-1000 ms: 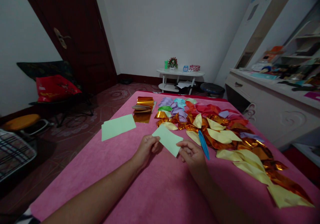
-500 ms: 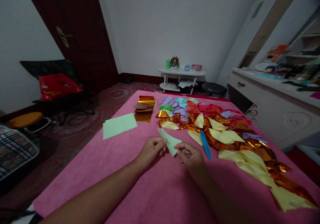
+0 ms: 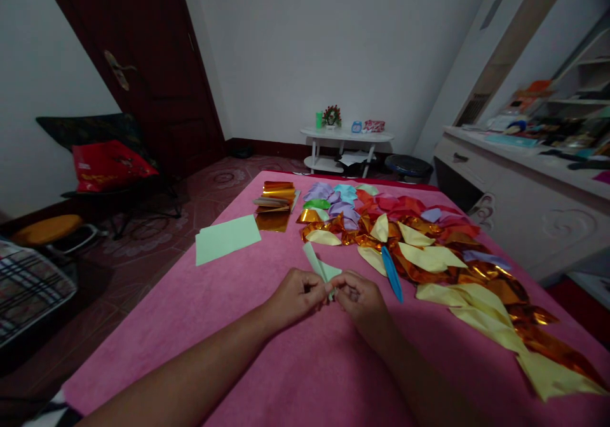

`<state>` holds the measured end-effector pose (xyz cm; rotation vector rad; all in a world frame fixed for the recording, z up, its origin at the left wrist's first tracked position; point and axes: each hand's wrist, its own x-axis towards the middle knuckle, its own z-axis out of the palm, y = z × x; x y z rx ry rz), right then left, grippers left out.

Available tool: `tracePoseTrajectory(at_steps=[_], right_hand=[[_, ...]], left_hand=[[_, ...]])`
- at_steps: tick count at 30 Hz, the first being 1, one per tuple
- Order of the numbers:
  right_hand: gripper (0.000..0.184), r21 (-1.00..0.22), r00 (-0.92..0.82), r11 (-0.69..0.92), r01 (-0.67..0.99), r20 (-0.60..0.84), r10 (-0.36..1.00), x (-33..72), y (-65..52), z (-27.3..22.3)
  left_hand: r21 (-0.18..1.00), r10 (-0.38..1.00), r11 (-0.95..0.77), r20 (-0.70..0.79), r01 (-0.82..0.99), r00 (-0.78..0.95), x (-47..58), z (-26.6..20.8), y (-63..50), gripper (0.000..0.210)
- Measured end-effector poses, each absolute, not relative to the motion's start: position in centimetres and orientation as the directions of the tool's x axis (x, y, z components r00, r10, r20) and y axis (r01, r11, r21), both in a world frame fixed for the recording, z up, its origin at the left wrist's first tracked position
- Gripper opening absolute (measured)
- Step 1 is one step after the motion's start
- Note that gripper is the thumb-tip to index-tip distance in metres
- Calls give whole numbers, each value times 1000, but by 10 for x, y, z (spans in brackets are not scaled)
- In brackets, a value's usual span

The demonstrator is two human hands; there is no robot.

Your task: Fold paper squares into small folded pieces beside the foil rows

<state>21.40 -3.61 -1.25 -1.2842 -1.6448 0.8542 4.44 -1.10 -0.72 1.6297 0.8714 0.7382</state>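
Note:
Between my hands is a pale green sheet of paper [image 3: 320, 263], its left side curled over and its lower end pinched narrow. My left hand [image 3: 305, 292] grips that lower end from the left, thumb and fingers pressed together. From the right, my right hand [image 3: 358, 297] pinches the same paper, its fingertips almost touching those of the left. A stack of flat pale green paper [image 3: 229, 239] lies to the left. Beyond it sits a pile of shiny gold foil sheets [image 3: 276, 204]. Just right of my right hand rests a blue folded paper piece [image 3: 392, 274].
Many folded pieces, such as yellow paper [image 3: 431, 257], gold foil and red paper [image 3: 393, 206], cover the right side of the pink tabletop [image 3: 190, 325]. A white side table [image 3: 347, 136] stands by the wall, a cream cabinet [image 3: 524, 204] at right, a chair with a red bag [image 3: 112, 166] at left.
My hands have come together at the paper's lower end, the left moving right. The paper, flatter and more spread before, is now curled and gathered at the bottom.

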Motion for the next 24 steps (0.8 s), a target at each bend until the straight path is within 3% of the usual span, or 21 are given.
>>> tracePoseTrajectory(at_steps=[24], right_hand=[[16,-828,-169,242,506,180,969,215,-36,-12]], left_hand=[[942,811,-238,57,238,583,44,-10,-10,41]])
